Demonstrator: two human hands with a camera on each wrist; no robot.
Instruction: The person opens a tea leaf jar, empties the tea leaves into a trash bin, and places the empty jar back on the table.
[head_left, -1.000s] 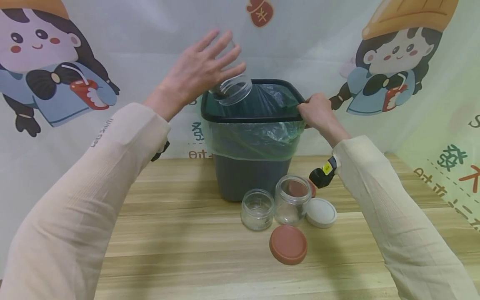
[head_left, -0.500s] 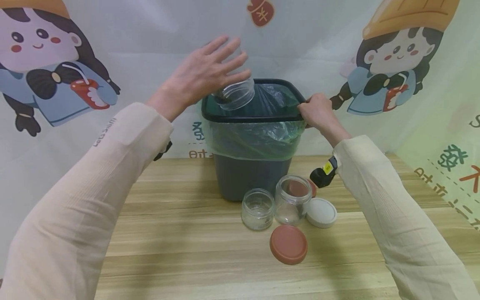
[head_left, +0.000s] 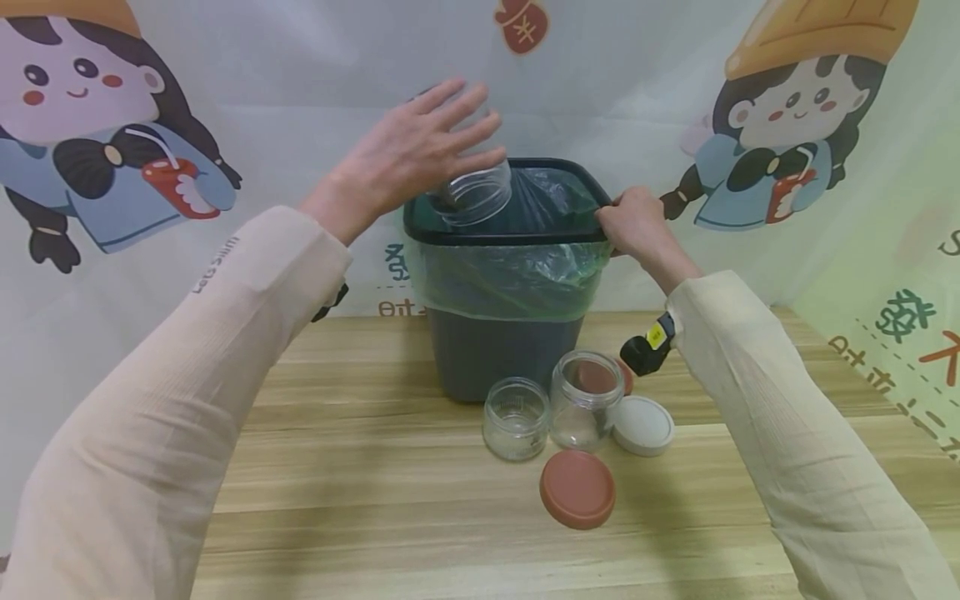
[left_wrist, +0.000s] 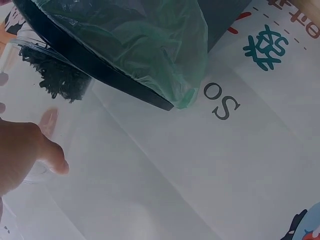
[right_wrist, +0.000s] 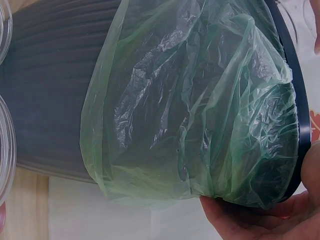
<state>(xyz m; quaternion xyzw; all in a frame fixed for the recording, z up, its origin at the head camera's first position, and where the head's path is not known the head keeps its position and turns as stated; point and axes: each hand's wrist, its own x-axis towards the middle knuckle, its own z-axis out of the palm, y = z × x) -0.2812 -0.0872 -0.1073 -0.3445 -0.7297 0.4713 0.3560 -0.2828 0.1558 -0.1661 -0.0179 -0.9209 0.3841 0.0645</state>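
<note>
My left hand (head_left: 420,150) holds a clear jar (head_left: 487,200), tilted mouth-down over the bin's left side. Dark, shredded-looking stuff (left_wrist: 57,75) sits near the jar's mouth in the left wrist view, where my thumb lies along the clear wall. The grey trash bin (head_left: 498,354) has a black rim (head_left: 517,239) and a green plastic liner (head_left: 510,283) folded over it. At the right side of that rim, my right hand (head_left: 641,221) grips the edge; the right wrist view shows its fingers (right_wrist: 225,212) under the rim against the liner.
Before the bin stand two open glass jars, a short one (head_left: 516,421) and a taller one (head_left: 585,408). A red lid (head_left: 577,489) and a white lid (head_left: 642,426) lie beside them, with another red lid (head_left: 626,377) partly hidden. A printed cloth (head_left: 337,67) hangs behind.
My left hand has moved slightly right and down with the tilted jar, bringing it lower into the bin's opening. The right hand stays at the rim.
</note>
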